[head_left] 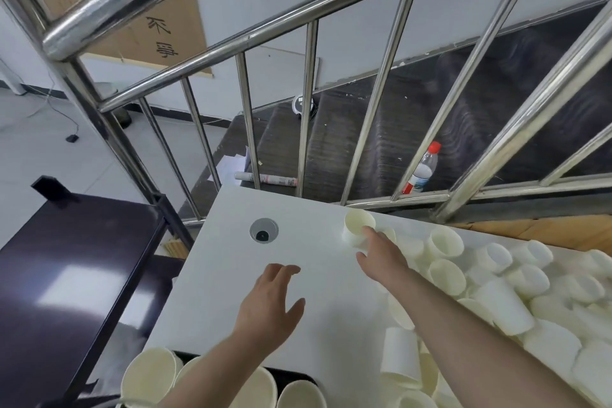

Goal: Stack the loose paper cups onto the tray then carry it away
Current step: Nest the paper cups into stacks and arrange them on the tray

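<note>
An upright cream-white paper cup stands on the white table near its far edge, mouth up, at the far left fringe of a big heap of loose cream-white paper cups. The right hand reaches to it: its grip is curled against the cup's near side, fingertips touching the wall, though whether the fingers fully close round it cannot be told. The heap covers the right side of the table, cups lying upright, tipped and on their sides, some under the right forearm. At the near edge, a dark tray shows only as a rim, with several open-mouthed cream cups on the tray standing side by side. The left hand hovers over bare table between tray and far cup, its grip apart, fingers spread and holding nothing. A round grey cable port is set in the table left of the held cup. Beyond the table rises a shiny steel stair railing; on the dark steps behind it stand a clear plastic bottle with a red cap and a rolled paper tube. A dark cabinet top lies at left.
</note>
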